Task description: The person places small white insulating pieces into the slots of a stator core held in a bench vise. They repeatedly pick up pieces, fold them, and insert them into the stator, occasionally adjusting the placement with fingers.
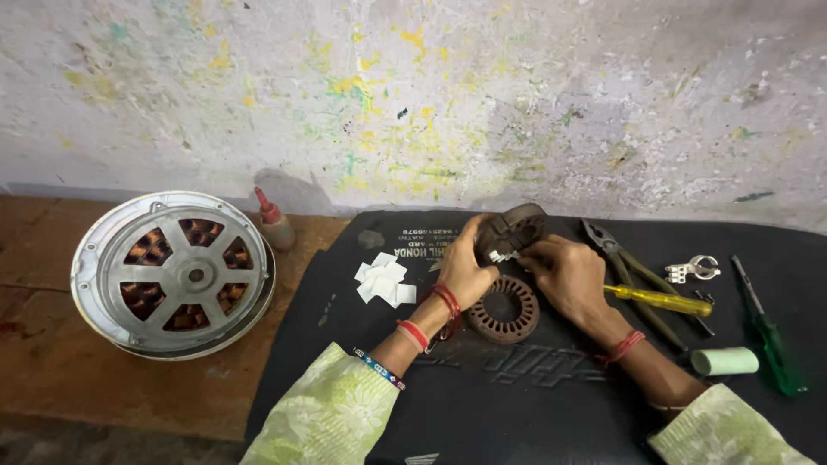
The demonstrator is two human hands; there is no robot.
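My left hand (466, 263) grips a round rusty-brown slotted motor core (515, 228), tilted on edge above a black rubber mat (482, 396). My right hand (563, 271) pinches a small white paper slip (500, 256) at the core's slots. A second ring-shaped slotted core (504, 311) lies flat on the mat just below both hands. A pile of white paper slips (384, 280) sits to the left of my left hand.
A round silver fan motor housing (172, 273) with copper windings rests at left, a small red-capped bottle (274, 220) behind it. Right of my hands lie pliers (607, 245), a yellow-handled screwdriver (659, 300), a green-handled screwdriver (771, 340), a metal clip (692, 270) and a pale green roll (725, 361).
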